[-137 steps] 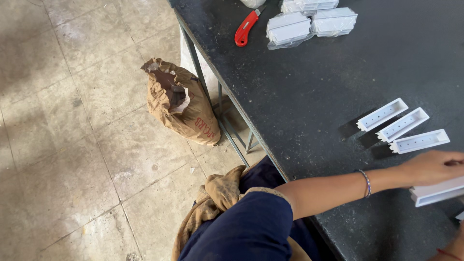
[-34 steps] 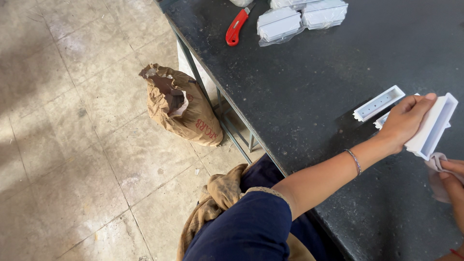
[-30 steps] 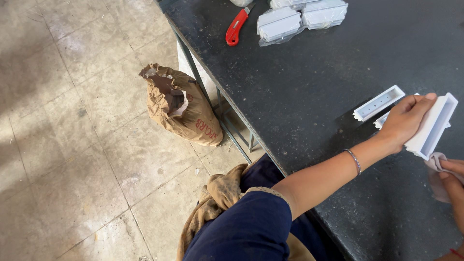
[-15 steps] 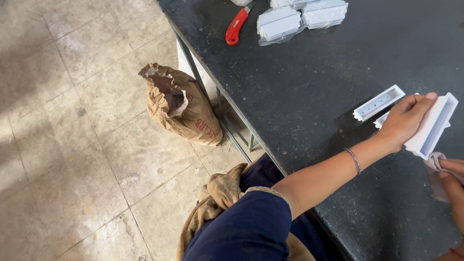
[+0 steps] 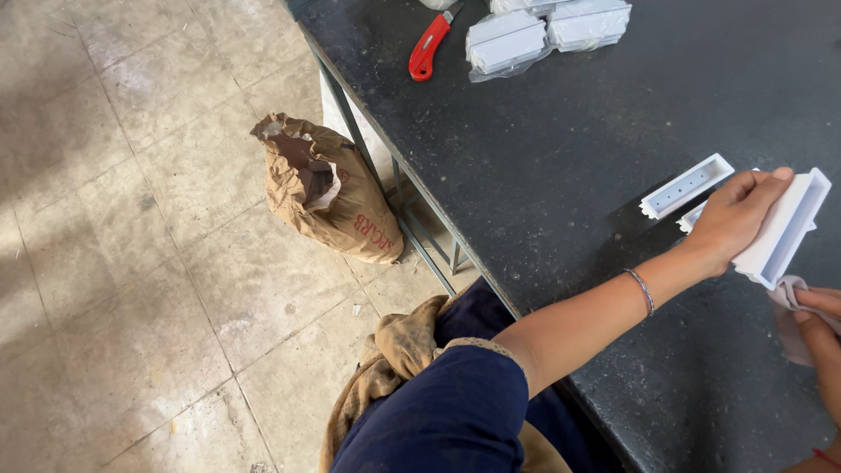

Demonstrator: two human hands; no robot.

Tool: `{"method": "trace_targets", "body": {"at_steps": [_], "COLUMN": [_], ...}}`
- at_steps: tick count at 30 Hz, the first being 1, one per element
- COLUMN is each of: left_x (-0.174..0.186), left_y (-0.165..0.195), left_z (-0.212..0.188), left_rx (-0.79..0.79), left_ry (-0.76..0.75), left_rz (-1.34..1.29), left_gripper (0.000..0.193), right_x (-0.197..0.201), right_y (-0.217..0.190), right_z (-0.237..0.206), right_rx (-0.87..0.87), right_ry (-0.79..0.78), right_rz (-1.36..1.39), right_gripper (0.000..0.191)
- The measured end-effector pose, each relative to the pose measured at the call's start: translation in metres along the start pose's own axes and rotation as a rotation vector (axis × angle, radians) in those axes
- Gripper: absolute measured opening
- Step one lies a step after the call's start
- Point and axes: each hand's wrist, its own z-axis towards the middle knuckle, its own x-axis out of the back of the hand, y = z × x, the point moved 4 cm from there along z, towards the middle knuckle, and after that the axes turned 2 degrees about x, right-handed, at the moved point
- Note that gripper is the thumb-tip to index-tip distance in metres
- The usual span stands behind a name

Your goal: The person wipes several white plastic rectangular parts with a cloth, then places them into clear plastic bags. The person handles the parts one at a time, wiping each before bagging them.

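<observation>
I see the dark tabletop [image 5: 561,158] filling the right side of the view, its left edge running diagonally above a tiled floor [image 5: 131,263]. On the floor just beside that edge stands a crumpled brown paper sack [image 5: 328,197], its torn mouth open; I cannot tell what is inside. Near the tabletop's far edge lie two clear bags of white parts [image 5: 543,31], with a red utility knife [image 5: 427,48] just to their left.

Toward the right edge of the tabletop, my left hand [image 5: 736,215] is wrapped around a long white plastic channel [image 5: 784,232], fingers over its top and the piece tilted up off the surface with its open trough facing the right side. My right hand [image 5: 819,328], only partly in view at the right edge, pinches a pale cloth [image 5: 788,302] that touches the channel's lower end. A second white channel [image 5: 686,185] with small holes lies flat just left of the held one, and another pokes out behind my left hand.

Compared with half a second ago, almost nothing has shifted: the channel keeps the same tilt, and the cloth stays at its lower end.
</observation>
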Motion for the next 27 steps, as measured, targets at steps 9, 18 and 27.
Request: {"method": "trace_targets", "body": {"at_steps": [9, 18, 27], "left_x": [-0.001, 0.001, 0.004], "left_y": [0.005, -0.006, -0.023], "left_z": [-0.002, 0.003, 0.012], "left_rx": [0.005, -0.004, 0.003], "left_ry": [-0.006, -0.013, -0.007], "left_rz": [0.026, 0.008, 0.021], "left_gripper": [0.051, 0.052, 0.051], "right_x": [0.0, 0.001, 0.002], "right_y": [-0.003, -0.005, -0.009], "right_z": [0.002, 0.003, 0.004], "right_rx": [0.005, 0.003, 0.01], "right_ry": [-0.009, -0.009, -0.034], "right_rz": [-0.038, -0.045, 0.019], "right_gripper": [0.016, 0.014, 0.017]}}
